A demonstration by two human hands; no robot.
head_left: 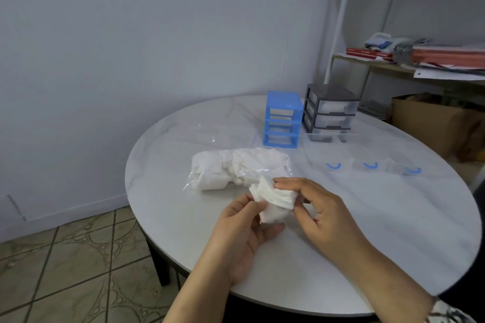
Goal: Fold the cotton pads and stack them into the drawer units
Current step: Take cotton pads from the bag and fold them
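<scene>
Head view, item by item: we record a round white table (341, 257) set near a pale wall, with tiled floor (65, 270) at lower left. Over the table's near half we find both hands on one small bunch of white cotton pads (274, 200): the left hand (245, 233) cups it from below with thumb and fingers curled round its near edge, and the right hand (322, 211) pinches its far and right edges between thumb and fingertips. Just behind the hands lies a clear plastic bag of cotton pads (236, 169), flat on the table and touching the held bunch at its near right corner. Farther back stand two drawer units side by side: a blue drawer unit (283, 119) with its slots open, and a grey drawer unit (329, 110) to its right with clear drawers in it. Three clear drawers with blue handles (372, 165) lie in a row on the table, right of the bag. At far right we list a metal shelf (393, 65) bearing books and papers, and a cardboard box (430, 123) beneath it.
</scene>
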